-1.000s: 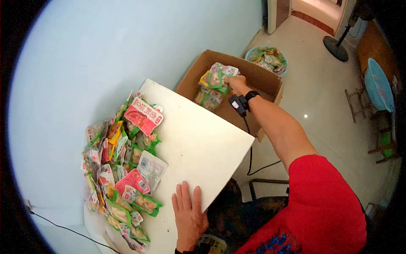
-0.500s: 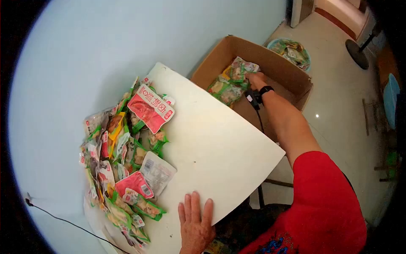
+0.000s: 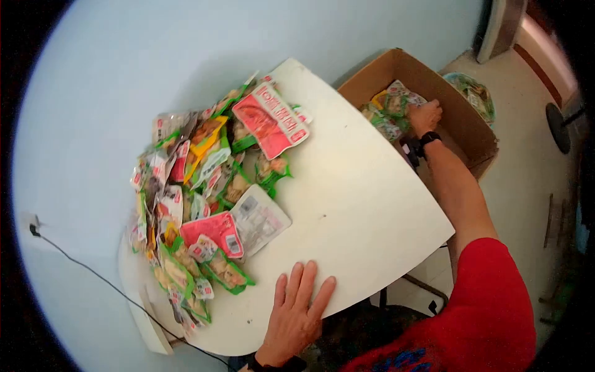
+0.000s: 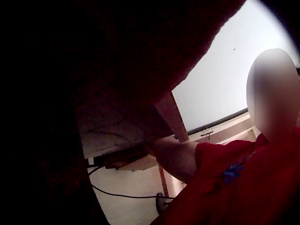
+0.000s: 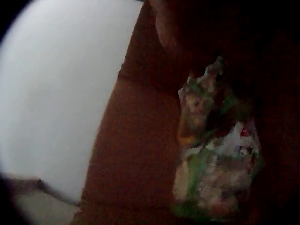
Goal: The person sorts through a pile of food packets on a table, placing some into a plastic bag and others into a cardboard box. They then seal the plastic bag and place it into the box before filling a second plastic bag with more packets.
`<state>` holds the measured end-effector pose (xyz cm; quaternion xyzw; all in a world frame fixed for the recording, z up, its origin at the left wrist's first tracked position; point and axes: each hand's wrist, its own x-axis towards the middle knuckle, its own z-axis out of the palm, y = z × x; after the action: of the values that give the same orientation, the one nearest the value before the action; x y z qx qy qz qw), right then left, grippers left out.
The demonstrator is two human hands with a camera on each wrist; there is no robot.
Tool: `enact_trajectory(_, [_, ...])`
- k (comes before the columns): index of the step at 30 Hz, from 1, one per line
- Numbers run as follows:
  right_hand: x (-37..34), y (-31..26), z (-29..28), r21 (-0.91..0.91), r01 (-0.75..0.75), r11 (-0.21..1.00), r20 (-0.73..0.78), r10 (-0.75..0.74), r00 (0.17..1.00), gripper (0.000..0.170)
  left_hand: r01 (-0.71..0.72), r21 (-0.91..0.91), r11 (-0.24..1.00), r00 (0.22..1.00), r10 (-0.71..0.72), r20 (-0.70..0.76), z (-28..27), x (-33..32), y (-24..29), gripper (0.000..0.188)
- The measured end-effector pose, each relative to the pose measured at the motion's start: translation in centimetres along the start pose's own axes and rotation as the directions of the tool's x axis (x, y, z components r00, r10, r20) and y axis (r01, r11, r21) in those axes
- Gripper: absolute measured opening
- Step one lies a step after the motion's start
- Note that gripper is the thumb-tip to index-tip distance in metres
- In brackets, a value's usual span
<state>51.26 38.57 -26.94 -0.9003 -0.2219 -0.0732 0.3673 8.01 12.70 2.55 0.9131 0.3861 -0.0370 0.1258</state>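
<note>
In the head view my left hand (image 3: 297,316) lies palm down on the white table (image 3: 353,198), fingers straight and slightly spread, near its front edge. My right hand (image 3: 425,116) reaches inside the cardboard box (image 3: 468,121) beyond the table, its curled fingers gripping the edge of a clear snack packet (image 3: 400,97). Other green-edged packets (image 3: 378,124) lie beneath it, partly hidden by the table edge. The right wrist view shows the packets (image 5: 215,173) dimly against the brown cardboard. A heap of snack packets (image 3: 192,186) covers the table's left side, topped by a red and white pouch (image 3: 271,121).
A silver pouch (image 3: 260,220) lies at the heap's near side. Behind the box stands a basin of packets (image 3: 474,96). A black cable (image 3: 105,273) runs from the wall past the table's left end. A fan base (image 3: 558,127) stands on the floor at right.
The head view has swung, so table and box appear further right. My right hand has gone lower into the box with the packet. My left hand stays flat on the table.
</note>
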Motion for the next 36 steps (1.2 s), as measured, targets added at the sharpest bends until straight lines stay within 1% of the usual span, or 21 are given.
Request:
enact_trajectory(2, [0.2,-1.8,-3.7,0.128,0.061,0.99,0.236,-0.09,0.968,0.025,-0.007,0.012,1.0,1.0,0.007,0.007,0.0,-0.1,-0.1,0.062])
enact_trajectory(3, [2.0,0.8,0.5,0.064,0.203,0.977,0.472,-0.209,0.856,0.033,-0.017,0.022,1.0,1.0,0.016,0.006,-0.1,0.0,-0.2,0.062])
enact_trajectory(5, [2.2,1.6,0.4,0.169,0.103,0.98,0.611,-0.186,0.77,0.029,-0.014,0.013,1.0,1.0,0.014,0.008,-0.3,0.1,-0.2,0.062])
enact_trajectory(7, [1.8,-1.7,-4.6,0.078,0.041,0.996,0.825,-0.088,0.558,0.046,-0.021,0.013,1.0,1.0,0.021,0.0,-0.6,0.0,-0.1,0.063])
enact_trajectory(10, [3.1,-2.2,-6.8,0.153,-0.189,0.97,0.923,-0.072,0.378,0.047,-0.038,0.025,0.999,0.998,0.04,-0.051,-0.6,-0.2,-0.1,0.067])
enact_trajectory(12, [5.0,-2.2,-7.8,0.166,-0.185,0.969,0.933,-0.094,0.346,0.05,-0.046,0.022,0.999,0.995,0.047,-0.084,-0.7,-0.4,-0.2,0.068])
enact_trajectory(14, [4.3,-3.7,-9.8,0.251,-0.219,0.943,0.92,-0.162,0.358,0.052,-0.066,0.001,0.998,0.989,0.065,-0.133,-0.4,-0.7,-0.4,0.07])
enact_trajectory(16, [3.0,-6.2,-15.7,0.411,-0.283,0.867,0.866,-0.275,0.417,0.051,-0.092,-0.015,0.996,0.978,0.088,-0.191,0.0,-1.0,-0.6,0.07])
enact_trajectory(18, [1.6,-9.2,-20.5,0.467,-0.198,0.861,0.823,-0.342,0.453,0.047,-0.113,-0.021,0.993,0.962,0.104,-0.252,0.4,-1.5,-0.9,0.07])
enact_trajectory(19, [1.3,-10.0,-22.1,0.505,-0.166,0.847,0.801,-0.387,0.457,0.05,-0.111,0.009,0.994,0.958,0.11,-0.265,0.4,-1.7,-0.8,0.071])
enact_trajectory(20, [1.2,-10.7,-23.8,0.541,-0.132,0.831,0.774,-0.43,0.466,0.052,-0.118,-0.001,0.993,0.95,0.112,-0.291,0.8,-2.0,-0.9,0.071])
enact_trajectory(23, [-3.0,-14.1,-31.0,0.621,0.066,0.781,0.667,-0.571,0.479,0.046,-0.161,-0.023,0.987,0.924,0.142,-0.354,1.2,-2.5,-1.1,0.072])
enact_trajectory(26, [-7.0,-14.0,-32.3,0.758,0.224,0.612,0.493,-0.763,0.418,0.038,-0.162,0.002,0.987,0.904,0.15,-0.401,2.4,-2.5,-1.5,0.072])
enact_trajectory(27, [-9.0,-13.8,-32.4,0.775,0.199,0.6,0.477,-0.761,0.44,0.032,-0.175,-0.011,0.984,0.896,0.155,-0.416,2.4,-2.5,-1.5,0.073])
enact_trajectory(29, [-13.2,-13.6,-34.0,0.778,0.335,0.532,0.402,-0.831,0.384,0.031,-0.206,-0.047,0.977,0.884,0.165,-0.438,2.7,-2.8,-1.5,0.075])
enact_trajectory(30, [-15.1,-13.4,-34.8,0.775,0.398,0.492,0.364,-0.861,0.356,0.032,-0.239,-0.088,0.967,0.842,0.161,-0.514,3.1,-3.1,-1.7,0.076])
enact_trajectory(32, [-18.4,-12.7,-35.6,0.802,0.351,0.483,0.363,-0.861,0.356,0.032,-0.314,-0.148,0.938,0.746,0.147,-0.65,3.1,-3.4,-2.4,0.078])
enact_trajectory(33, [-19.6,-12.4,-36.1,0.818,0.331,0.47,0.354,-0.866,0.354,0.033,-0.236,-0.091,0.968,0.708,0.107,-0.699,2.8,-4.2,-2.9,0.075])
enact_trajectory(34, [-20.7,-12.1,-36.6,0.806,0.314,0.502,0.383,-0.846,0.37,0.033,-0.15,-0.042,0.988,0.666,0.07,-0.743,2.4,-5.7,-3.9,0.073])
enact_trajectory(35, [-21.3,-11.7,-36.6,0.804,0.288,0.521,0.4,-0.831,0.386,0.031,-0.069,-0.04,0.997,0.6,0.009,-0.8,1.8,-7.5,-5.2,0.065])
enact_trajectory(36, [-21.9,-11.2,-36.4,0.8,0.26,0.541,0.42,-0.814,0.401,0.029,-0.019,-0.118,0.993,0.508,-0.092,-0.856,1.5,-9.1,-6.5,0.058])
